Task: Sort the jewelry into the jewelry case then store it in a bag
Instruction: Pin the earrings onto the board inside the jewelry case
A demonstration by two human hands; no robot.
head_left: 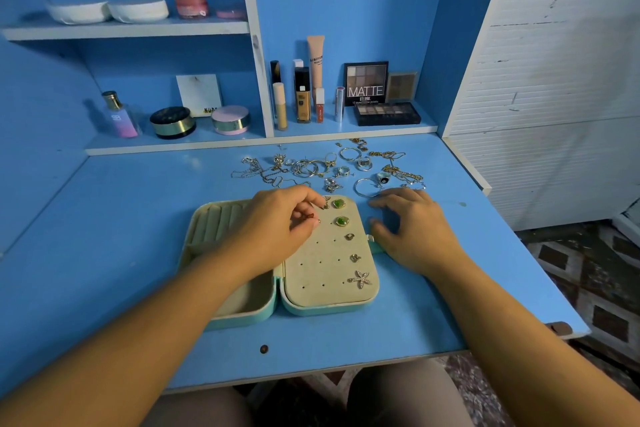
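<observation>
Over the earring panel (311,270): left hand (277,222) pinches a small stud earring (309,217), possibly red-stoned.
Right hand (412,225): fingers spread, resting on the table (138,253) beside the jewelry case (242,319).
Empty holes (317,241): just right of the pinch, left of the green earrings (341,220).
Loose jewelry (311,168): behind the case, nearer the right hand.

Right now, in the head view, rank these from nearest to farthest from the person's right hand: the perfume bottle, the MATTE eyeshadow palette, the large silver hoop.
1. The large silver hoop, on the desk just beyond the right hand.
2. The MATTE eyeshadow palette, upright in the right compartment of the back shelf.
3. The perfume bottle, at the shelf's far left.
</observation>
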